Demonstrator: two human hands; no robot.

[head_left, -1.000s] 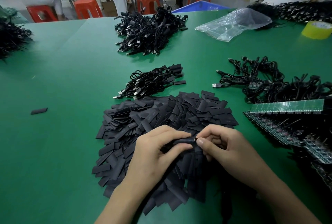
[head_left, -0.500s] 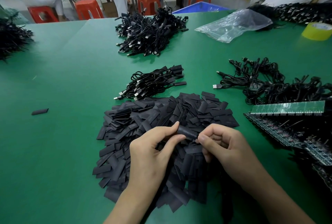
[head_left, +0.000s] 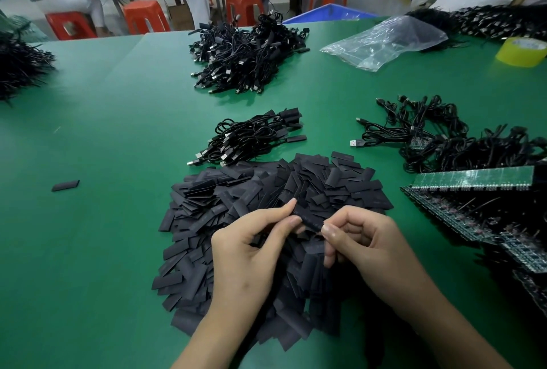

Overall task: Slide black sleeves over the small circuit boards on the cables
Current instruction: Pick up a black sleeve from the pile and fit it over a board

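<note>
Fingers (head_left: 278,213) of your left hand (head_left: 248,253) and right hand (head_left: 364,242) are pinching opposite ends of one black sleeve (head_left: 307,219) above the sleeve pile (head_left: 236,191) on the worktop (head_left: 118,131).

A green-topped flat table (head_left: 118,250) carries a broad heap of flat black sleeves (head_left: 236,191). Just behind the heap lies a small bundle of black cables (head_left: 251,137), and further behind it a larger tangled cable pile (head_left: 245,57). Well left of the heap lies one lone black sleeve (head_left: 65,185). To its right lie green circuit-board strips (head_left: 473,179), and far behind on the right a crumpled clear plastic bag (head_left: 384,43) and a yellow tape roll (head_left: 521,51).
</note>
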